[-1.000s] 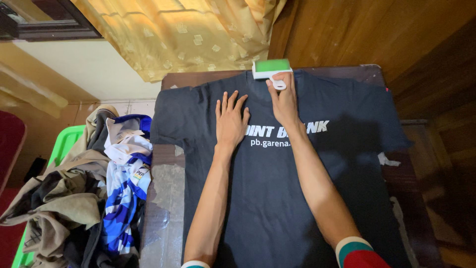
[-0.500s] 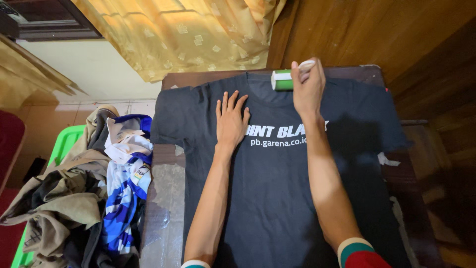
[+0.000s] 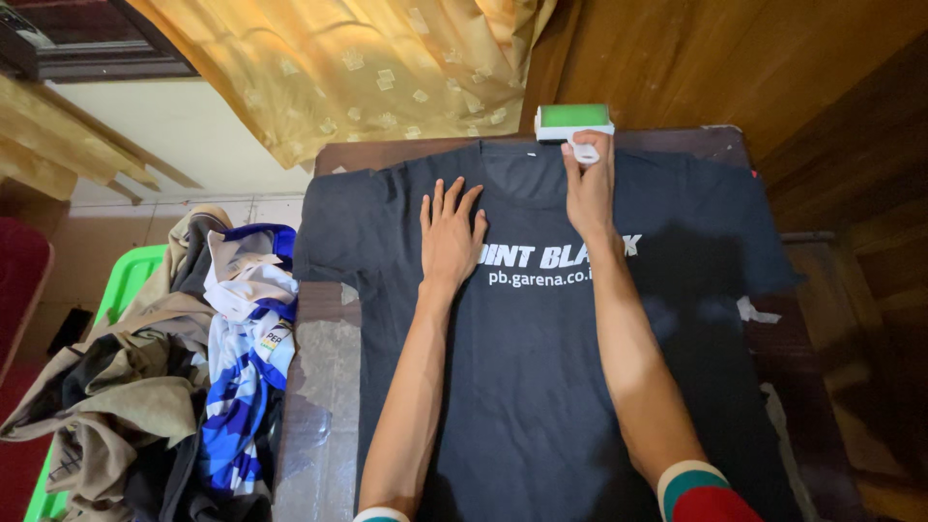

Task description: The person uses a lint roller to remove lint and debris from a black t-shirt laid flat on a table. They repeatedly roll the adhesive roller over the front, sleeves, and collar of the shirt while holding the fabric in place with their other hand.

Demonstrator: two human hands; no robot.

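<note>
- The right hand [image 3: 588,188] gripped the white handle of the green lint roller [image 3: 574,120]; the roller lay crosswise at the collar of the black T-shirt [image 3: 541,367], beyond the fingers
- The left hand [image 3: 450,235] lay flat, fingers spread, on the chest, farther from the roller

Green lint roller [image 3: 574,118] at black tee [image 3: 541,367] collar

R hand [image 3: 590,193] | lint roller [image 3: 574,121] moved right, at collar edge

Warm dim indoor light from above-left; arm shadows fall right across black shirt [image 3: 541,387]; sharp focus.
</note>
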